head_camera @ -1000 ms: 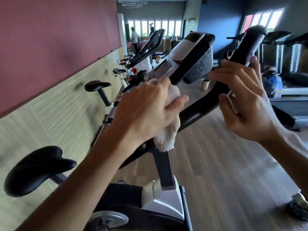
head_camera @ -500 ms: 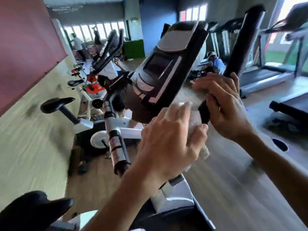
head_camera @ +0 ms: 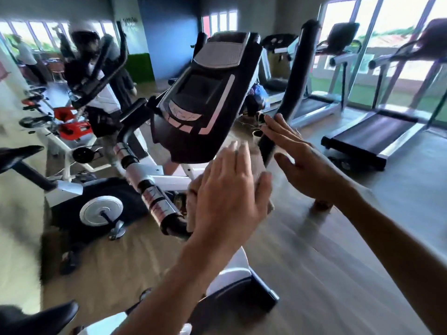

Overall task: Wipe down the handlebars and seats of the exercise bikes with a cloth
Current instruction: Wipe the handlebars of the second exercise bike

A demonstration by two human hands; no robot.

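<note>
Gym floor (head_camera: 326,250) stretches out in wood tones, with big windows (head_camera: 399,32) bright along the right side. Treadmills (head_camera: 370,134) line up under that glass, well apart from the action. Over on the left, a row of other bikes (head_camera: 72,122) runs back toward a blue wall (head_camera: 169,39), and a blurred person (head_camera: 26,56) stands far off at the back.

Front and centre is the bike (head_camera: 145,180), white frame, silver flywheel low on the left. Its black console (head_camera: 205,102) tilts up toward the camera, dominating the middle. To its right the black handlebar (head_camera: 297,76) rises steeply, almost upright. A dark seat (head_camera: 41,317) pokes in at the bottom left corner.

Now the hands. Left hand (head_camera: 229,189) is flat, fingers straight and close together, pressing the pale cloth (head_camera: 256,163) just below the console, right at the lower end of the handlebar. Only a strip of cloth peeks out past the fingers and under the palm. Right hand (head_camera: 302,163) is spread open, fingers extended, just beside the lower handlebar; whether the palm actually touches the bar cannot be told. Everything is a bit smeared with motion blur.
</note>
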